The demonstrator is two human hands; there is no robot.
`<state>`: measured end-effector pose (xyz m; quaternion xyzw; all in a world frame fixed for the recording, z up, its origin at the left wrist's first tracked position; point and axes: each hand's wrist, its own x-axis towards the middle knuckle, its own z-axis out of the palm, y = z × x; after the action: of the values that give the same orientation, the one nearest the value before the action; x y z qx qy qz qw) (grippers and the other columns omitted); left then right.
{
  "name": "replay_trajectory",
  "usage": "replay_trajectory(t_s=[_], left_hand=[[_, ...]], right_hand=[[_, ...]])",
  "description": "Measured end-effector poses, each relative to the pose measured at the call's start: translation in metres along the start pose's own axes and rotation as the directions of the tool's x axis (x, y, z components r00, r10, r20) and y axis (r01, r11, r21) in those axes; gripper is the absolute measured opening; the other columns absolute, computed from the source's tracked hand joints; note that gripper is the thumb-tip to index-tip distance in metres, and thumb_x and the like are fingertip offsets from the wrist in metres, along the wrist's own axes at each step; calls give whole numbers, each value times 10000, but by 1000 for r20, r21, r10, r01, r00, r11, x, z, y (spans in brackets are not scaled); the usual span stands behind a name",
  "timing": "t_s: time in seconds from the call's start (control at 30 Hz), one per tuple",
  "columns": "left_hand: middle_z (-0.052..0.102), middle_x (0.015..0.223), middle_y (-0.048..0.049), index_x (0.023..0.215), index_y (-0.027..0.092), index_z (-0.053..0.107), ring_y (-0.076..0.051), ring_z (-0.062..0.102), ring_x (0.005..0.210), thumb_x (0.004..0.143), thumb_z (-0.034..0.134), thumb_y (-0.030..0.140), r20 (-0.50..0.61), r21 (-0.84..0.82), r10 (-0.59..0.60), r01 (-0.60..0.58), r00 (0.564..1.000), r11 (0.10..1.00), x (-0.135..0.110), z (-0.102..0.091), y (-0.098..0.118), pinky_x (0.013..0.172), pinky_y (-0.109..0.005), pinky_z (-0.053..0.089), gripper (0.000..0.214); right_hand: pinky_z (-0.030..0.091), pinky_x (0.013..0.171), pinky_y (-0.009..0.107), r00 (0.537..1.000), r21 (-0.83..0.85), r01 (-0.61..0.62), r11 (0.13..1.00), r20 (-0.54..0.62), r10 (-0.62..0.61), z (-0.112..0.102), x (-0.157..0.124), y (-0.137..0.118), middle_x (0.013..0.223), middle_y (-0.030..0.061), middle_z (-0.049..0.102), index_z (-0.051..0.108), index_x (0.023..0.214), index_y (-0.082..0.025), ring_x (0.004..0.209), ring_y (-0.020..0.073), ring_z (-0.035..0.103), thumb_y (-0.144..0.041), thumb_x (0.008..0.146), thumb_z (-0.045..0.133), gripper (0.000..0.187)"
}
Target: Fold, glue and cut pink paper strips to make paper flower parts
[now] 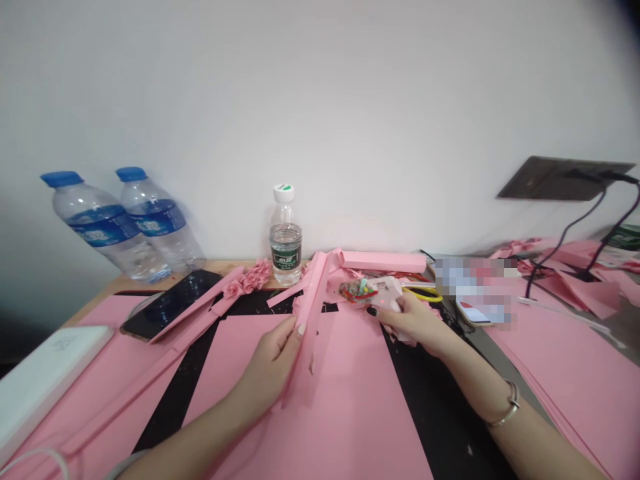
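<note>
A long folded strip of pink paper [314,293] stands tilted over the mat, its lower part blurred. My left hand [274,360] is closed around its near end, thumb pressed on the paper. To the right, my right hand [413,323] grips a pale pink glue gun [383,297], its front end covered with a colourful crust and pointing left toward the strip. The fingers under the gun's body are partly hidden. Beneath both hands lies a flat sheet of pink paper [350,407] on the black mat [430,407].
Pink paper flowers [250,280] lie left, near a black phone [173,303] and a white box [47,373]. A small water bottle [286,240] and two large bottles [107,227] stand by the wall. Right are another phone [475,313], pink sheets [575,373] and cables [560,240].
</note>
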<state>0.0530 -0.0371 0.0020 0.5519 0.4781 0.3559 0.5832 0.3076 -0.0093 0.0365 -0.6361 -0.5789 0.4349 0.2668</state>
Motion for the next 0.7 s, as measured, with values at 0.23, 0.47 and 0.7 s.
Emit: replay_trajectory(t_s=[0.23, 0.47, 0.7], left_hand=[[485, 625, 34, 724, 208, 458, -145, 466, 570, 956, 401, 493, -133, 272, 125, -85, 983, 958, 4, -11, -4, 531, -247, 374, 372], [552, 690, 2, 735, 204, 495, -189, 522, 683, 944, 407, 422, -131, 352, 116, -63, 985, 934, 8, -18, -3, 586, -258, 384, 315], [533, 687, 6, 746, 205, 501, -191, 494, 667, 956, 377, 434, -126, 397, 93, -36, 988, 917, 8, -18, -5, 598, -266, 370, 335]], right_hand=[[303, 385, 211, 999, 220, 37, 975, -4, -37, 10, -4, 8, 481, -44, 497, 491, 629, -211, 413, 88, 419, -392, 694, 668, 262], [307, 379, 197, 997, 261, 62, 963, 28, -72, 22, -7, 11, 490, -62, 506, 509, 709, -201, 397, 74, 405, -398, 703, 683, 264], [396, 401, 232, 994, 372, 101, 923, 7, -112, 31, -9, 16, 466, -60, 501, 513, 685, -200, 388, 93, 441, -553, 724, 682, 394]])
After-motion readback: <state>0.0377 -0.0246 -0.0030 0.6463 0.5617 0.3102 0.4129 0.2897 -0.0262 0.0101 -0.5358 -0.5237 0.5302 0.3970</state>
